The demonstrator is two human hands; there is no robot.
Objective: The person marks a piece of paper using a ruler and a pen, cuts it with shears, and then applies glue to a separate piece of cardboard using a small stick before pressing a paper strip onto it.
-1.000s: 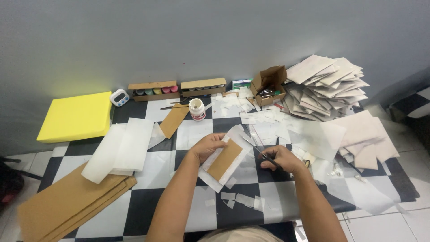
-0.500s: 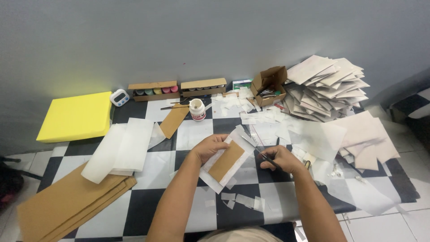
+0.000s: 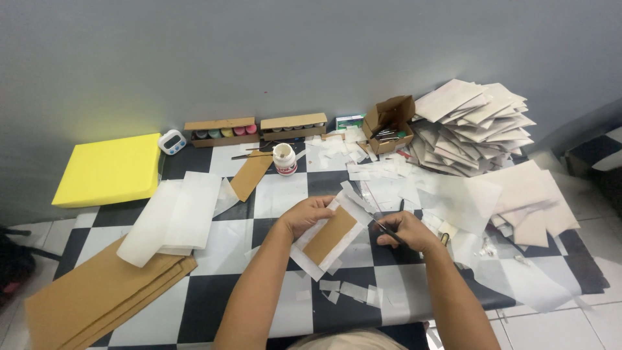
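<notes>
- Both hands work at the middle of the near table edge: my left hand (image 3: 310, 214) is curled, fingers pinching the upper left edge of a brown rectangular card wrapped in translucent white paper (image 3: 330, 234); my right hand (image 3: 407, 231) is closed around a pair of thin dark scissors (image 3: 383, 229), whose tip points up and left at the right edge of that wrapped card.
- Far left: a thick yellow square foam pad (image 3: 109, 170) lies at the table's back corner, and a stack of long brown cardboard sheets (image 3: 97, 295) lies at the near corner.
- Left of centre: loose translucent white paper sheets (image 3: 173, 215) overlap the top of the cardboard stack; a small white digital timer (image 3: 172, 141) stands just beside the foam pad.
- Back row: two low brown cardboard trays of small paint pots (image 3: 220, 131) stand against the grey wall, with a white glue jar (image 3: 284, 159) in front of them and a single brown card strip (image 3: 251, 175) beside the jar.
- Centre: the wrapped card lies tilted on the black-and-white chequered tabletop (image 3: 214, 301), between my two hands; small white paper offcuts (image 3: 350, 291) lie just below it.
- Right: an open small brown cardboard box (image 3: 389, 123) holds tools; a heap of white envelopes (image 3: 476, 126) rises beyond it, with pale paper sheets (image 3: 518, 194) spread nearer.
</notes>
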